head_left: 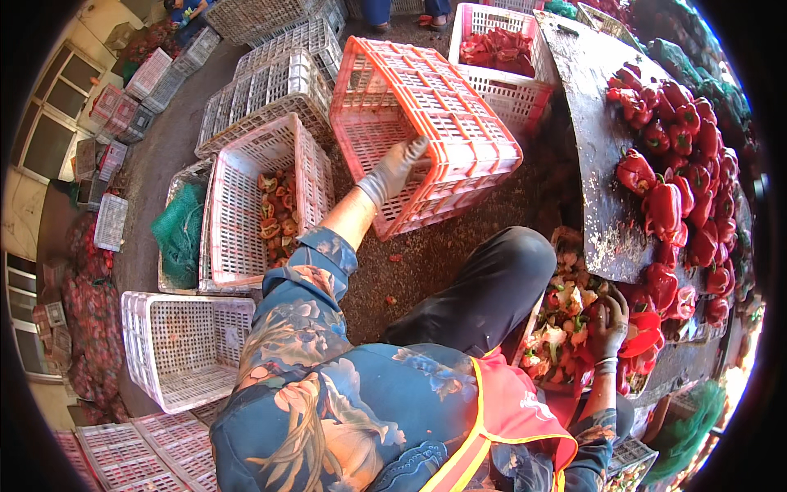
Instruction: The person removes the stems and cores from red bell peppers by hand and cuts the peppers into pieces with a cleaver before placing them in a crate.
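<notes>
Gripping an orange crate point(447, 111), the left hand point(395, 170) extends; the right hand point(610, 325) curls near peppers point(644, 334), hold unclear.

- The tilted crate point(459, 123) stands ahead, with the left hand point(392, 174) on its near rim;
- a crate of pepper pieces point(502, 86) sits beyond it, to the right;
- crates point(270, 90) lie stacked to its left; nearer, a crate of cut scraps point(234, 213) stands left of the left forearm; green netting point(178, 238) lies left of that crate;
- another crate point(143, 348) lies nearer still, on the left;
- the table point(594, 180) is on the right, with whole peppers point(693, 197) heaped on it;
- trimmings point(566, 316) lie between the knee point(520, 258) and the right hand point(611, 324); the hand is just below the table's near edge
</notes>
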`<state>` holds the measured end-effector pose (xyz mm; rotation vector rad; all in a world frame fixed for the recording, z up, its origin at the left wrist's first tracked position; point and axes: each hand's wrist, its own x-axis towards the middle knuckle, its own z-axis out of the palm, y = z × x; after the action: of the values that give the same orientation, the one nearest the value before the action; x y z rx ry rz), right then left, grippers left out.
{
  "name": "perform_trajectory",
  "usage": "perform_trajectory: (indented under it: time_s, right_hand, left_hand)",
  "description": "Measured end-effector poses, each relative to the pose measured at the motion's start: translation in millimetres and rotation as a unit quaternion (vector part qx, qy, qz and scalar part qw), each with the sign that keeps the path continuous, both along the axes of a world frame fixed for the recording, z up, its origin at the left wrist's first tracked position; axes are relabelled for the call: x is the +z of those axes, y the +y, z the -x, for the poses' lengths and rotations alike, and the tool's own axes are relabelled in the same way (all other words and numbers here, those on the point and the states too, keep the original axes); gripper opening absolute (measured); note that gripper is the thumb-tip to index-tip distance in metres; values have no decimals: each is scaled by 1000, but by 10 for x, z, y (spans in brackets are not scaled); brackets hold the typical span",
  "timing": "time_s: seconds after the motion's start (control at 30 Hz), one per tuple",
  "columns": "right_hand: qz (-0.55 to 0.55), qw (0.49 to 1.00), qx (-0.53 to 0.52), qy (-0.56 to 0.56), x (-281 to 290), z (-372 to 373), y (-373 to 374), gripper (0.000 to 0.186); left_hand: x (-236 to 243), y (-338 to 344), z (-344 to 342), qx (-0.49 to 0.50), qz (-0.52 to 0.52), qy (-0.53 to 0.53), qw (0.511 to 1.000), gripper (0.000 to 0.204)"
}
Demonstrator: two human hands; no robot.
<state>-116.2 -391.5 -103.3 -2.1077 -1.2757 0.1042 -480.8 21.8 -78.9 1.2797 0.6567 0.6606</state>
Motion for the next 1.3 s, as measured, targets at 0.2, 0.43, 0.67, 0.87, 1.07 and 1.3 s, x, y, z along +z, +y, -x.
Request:
perform_trajectory:
  time_s: [0.2,0.43,0.67,0.87,1.07,1.3]
  right_hand:
    - [13,1000,13,7,-34,-30,73,22]
    - [29,999,10,-9,-12,-81,106,25]
    - [1,1000,-1,26,-62,-8,-1,23]
    - [5,999,8,-34,14,4,88,26]
    - [18,999,-8,-44,48,2,101,23]
    - [12,999,-23,-25,81,4,87,22]
  left_hand:
    - [-413,-245,-514,93,-142,96,981,46]
    - [-230,-867,-1780,-12,-193,81,978,42]
    - [-437,-753,-746,-103,-322,116,934,73]
    - [-470,-366,508,-254,-542,511,617,93]
    - [-817,110,109,-220,-561,584,544,40]
    - [-503,181,-658,-59,-660,424,618,49]
